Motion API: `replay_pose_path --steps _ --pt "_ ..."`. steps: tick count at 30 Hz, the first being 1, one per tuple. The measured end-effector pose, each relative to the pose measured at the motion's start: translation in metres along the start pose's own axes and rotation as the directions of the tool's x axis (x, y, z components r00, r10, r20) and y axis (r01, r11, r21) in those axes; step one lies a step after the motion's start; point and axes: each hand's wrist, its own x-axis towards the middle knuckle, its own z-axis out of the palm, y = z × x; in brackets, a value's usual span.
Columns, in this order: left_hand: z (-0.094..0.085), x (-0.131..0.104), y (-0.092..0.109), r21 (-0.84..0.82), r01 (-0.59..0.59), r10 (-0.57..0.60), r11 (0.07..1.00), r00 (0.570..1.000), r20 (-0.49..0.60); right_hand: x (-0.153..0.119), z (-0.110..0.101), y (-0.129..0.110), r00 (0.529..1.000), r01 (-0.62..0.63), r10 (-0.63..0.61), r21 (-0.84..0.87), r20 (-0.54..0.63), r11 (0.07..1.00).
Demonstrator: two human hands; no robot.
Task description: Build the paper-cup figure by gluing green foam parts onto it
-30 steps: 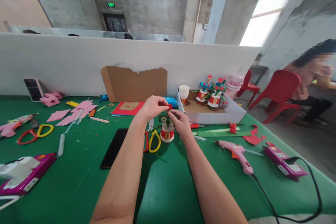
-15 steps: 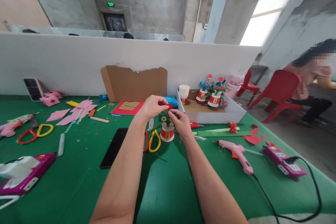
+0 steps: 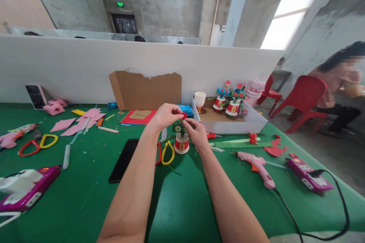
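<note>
A small figure with a red-and-white paper cup base [image 3: 181,144] and a green head with round eyes [image 3: 178,128] stands upright on the green table. Above its head, the fingers of my left hand [image 3: 168,117] pinch a small red piece [image 3: 184,115]. My right hand [image 3: 196,132] is closed at the top of the figure, just under the red piece; what its fingertips grip is too small to make out. Beside the cup lie scissors with red and yellow handles [image 3: 168,153], partly behind my left forearm. A green coiled arm sticks out at the figure's left.
A white box [image 3: 234,127] holds similar figures and cups. At right lie a pink glue gun [image 3: 258,167], red scraps [image 3: 276,149] and a purple power strip [image 3: 309,176]. A black tablet [image 3: 124,161], pink paper [image 3: 63,124] and more scissors [image 3: 38,146] are at left. A person sits far right.
My hands and the figure show no visible movement. The seated person at far right has shifted slightly.
</note>
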Motion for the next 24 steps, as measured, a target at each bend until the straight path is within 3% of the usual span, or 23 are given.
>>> replay_pose_path --steps 24 --pt "0.0008 0.0002 -0.0006 -0.015 -0.009 0.008 1.0 1.0 -0.007 -0.0002 0.0001 -0.0019 1.0 -0.006 0.006 -0.01 0.005 1.0"
